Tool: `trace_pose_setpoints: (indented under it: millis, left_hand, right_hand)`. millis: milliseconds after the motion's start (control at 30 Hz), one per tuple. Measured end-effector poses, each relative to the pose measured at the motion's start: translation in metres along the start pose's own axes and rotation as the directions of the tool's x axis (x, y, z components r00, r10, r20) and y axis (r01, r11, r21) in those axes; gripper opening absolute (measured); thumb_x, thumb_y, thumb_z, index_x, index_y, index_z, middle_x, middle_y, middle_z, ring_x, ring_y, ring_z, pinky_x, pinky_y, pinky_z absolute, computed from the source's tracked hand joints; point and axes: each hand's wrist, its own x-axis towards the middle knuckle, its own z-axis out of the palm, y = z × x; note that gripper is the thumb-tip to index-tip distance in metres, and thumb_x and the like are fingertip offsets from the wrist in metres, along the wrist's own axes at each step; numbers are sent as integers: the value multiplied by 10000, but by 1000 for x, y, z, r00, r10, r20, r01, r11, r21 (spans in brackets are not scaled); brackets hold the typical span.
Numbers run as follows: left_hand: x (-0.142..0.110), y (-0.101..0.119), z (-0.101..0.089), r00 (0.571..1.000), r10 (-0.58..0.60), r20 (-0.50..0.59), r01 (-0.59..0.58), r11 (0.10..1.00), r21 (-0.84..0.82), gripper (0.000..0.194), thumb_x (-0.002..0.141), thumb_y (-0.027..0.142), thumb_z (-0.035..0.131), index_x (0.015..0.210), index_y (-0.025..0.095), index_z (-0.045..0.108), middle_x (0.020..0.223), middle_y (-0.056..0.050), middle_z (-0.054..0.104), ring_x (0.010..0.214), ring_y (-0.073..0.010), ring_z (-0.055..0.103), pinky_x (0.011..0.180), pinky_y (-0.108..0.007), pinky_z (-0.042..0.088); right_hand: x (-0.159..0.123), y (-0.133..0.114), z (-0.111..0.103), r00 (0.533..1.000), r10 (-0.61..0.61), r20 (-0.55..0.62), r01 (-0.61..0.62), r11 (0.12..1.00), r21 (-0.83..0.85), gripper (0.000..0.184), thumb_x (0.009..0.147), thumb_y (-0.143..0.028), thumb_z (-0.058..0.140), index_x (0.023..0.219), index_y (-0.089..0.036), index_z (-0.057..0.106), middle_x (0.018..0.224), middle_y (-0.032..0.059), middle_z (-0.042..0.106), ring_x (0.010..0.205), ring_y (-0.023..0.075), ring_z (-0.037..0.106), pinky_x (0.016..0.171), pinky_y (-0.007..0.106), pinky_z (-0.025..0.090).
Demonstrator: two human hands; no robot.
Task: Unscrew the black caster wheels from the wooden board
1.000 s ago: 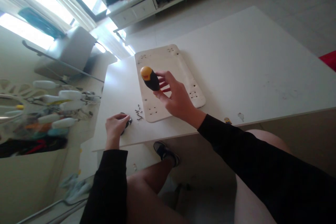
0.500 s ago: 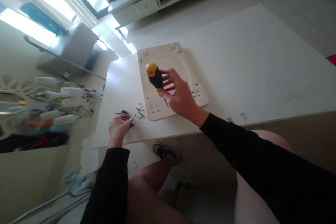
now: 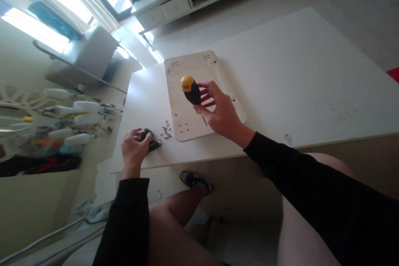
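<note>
My right hand (image 3: 224,112) grips a screwdriver (image 3: 191,90) with a yellow and black handle, its end tilted up and to the left. The thin shaft points down over a pale board (image 3: 179,102) with rounded corners. Clusters of small holes show near the board's corners, and my right hand and wrist cover part of it. Left of the board, my left hand (image 3: 134,147) has its thumb and fingers around small black parts (image 3: 153,145) with a shiny end, on the table; their kind is unclear. Several loose screws (image 3: 166,130) lie between these parts and the board.
The white table (image 3: 296,79) stretches far to the right, its front edge just above my legs. Behind stands a white cabinet (image 3: 176,5) with drawers. A grey box-like object (image 3: 82,56) and blurred white bottle-shaped items (image 3: 87,107) are at the left.
My right hand has moved right with the screwdriver, over the board. My left hand has shifted slightly and its fingers have loosened, so more of the black parts shows. The view has shifted a little.
</note>
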Motion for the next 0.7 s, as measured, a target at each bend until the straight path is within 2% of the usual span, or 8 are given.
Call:
trace_pose_setpoints:
  millis: [100, 200, 300, 400, 467, 567, 633, 700]
  left_hand:
    - [-11, 20, -13, 980, 12, -197, -50, 981, -187, 442, 862, 400, 715, 1235, 163, 702, 1126, -94, 737, 894, -200, 711, 847, -366, 592]
    - [-35, 54, -15, 960, 83, -266, -170, 932, -321, 410, 879, 340, 688, 1254, 177, 668, 1218, -114, 699, 986, -208, 709, 802, -340, 595]
    - [-70, 92, -13, 966, 182, -184, -244, 878, -411, 464, 856, 321, 712, 1299, 197, 648, 1290, -131, 660, 1122, -246, 690, 852, -367, 598]
    - [-117, 120, -11, 971, 239, -31, -216, 805, -552, 487, 836, 344, 713, 1306, 226, 664, 1303, -123, 641, 1178, -271, 664, 914, -414, 593]
    - [-157, 128, -5, 959, 250, 136, -96, 732, -674, 419, 845, 390, 687, 1231, 226, 692, 1262, -115, 671, 1151, -277, 676, 891, -412, 586]
    - [-224, 130, 21, 882, 258, 393, 184, 580, -794, 428, 819, 507, 687, 1106, 190, 712, 1108, -116, 737, 978, -259, 704, 876, -402, 572]
    - [-268, 129, 50, 828, 263, 495, 322, 499, -804, 477, 750, 577, 734, 1037, 197, 730, 1022, -92, 750, 910, -250, 692, 859, -388, 554]
    - [-305, 128, 81, 739, 224, 635, 527, 394, -753, 594, 708, 723, 709, 1001, 206, 727, 907, -66, 743, 804, -245, 681, 763, -379, 538]
  right_hand:
    - [-5, 3, -12, 999, 18, -43, -17, 1000, 13, 473, 839, -192, 699, 1285, -212, 544, 1066, 25, 699, 866, 137, 667, 691, 264, 592]
    - [-13, 1, -24, 983, 133, -127, -127, 990, 56, 563, 763, -221, 768, 1279, -237, 542, 1079, 16, 659, 829, 128, 654, 580, 215, 538]
    - [-21, -10, -43, 951, 243, -193, -234, 970, 69, 538, 711, -272, 836, 1196, -235, 606, 1045, -2, 644, 801, 118, 634, 559, 207, 524]
    - [-31, -31, -74, 940, 238, -243, -238, 971, 28, 394, 738, -389, 877, 1011, -205, 661, 888, -22, 643, 769, 135, 642, 642, 271, 585]
    - [-48, -49, -95, 964, 103, -245, -139, 981, -135, 363, 769, -398, 885, 1028, -212, 711, 912, 4, 691, 813, 165, 680, 730, 326, 611]
    - [-104, -70, -116, 982, -136, -128, 81, 928, -362, 283, 780, -312, 886, 1030, -248, 769, 1000, 49, 736, 934, 216, 717, 895, 408, 625]
    - [-160, -73, -117, 985, -159, -66, 124, 923, -365, 239, 839, -228, 799, 1068, -297, 789, 993, 50, 725, 915, 215, 737, 834, 376, 645]
    - [-220, -64, -111, 990, -142, 19, 139, 919, -370, 248, 850, -166, 709, 1020, -307, 822, 970, 70, 734, 835, 220, 757, 731, 350, 656]
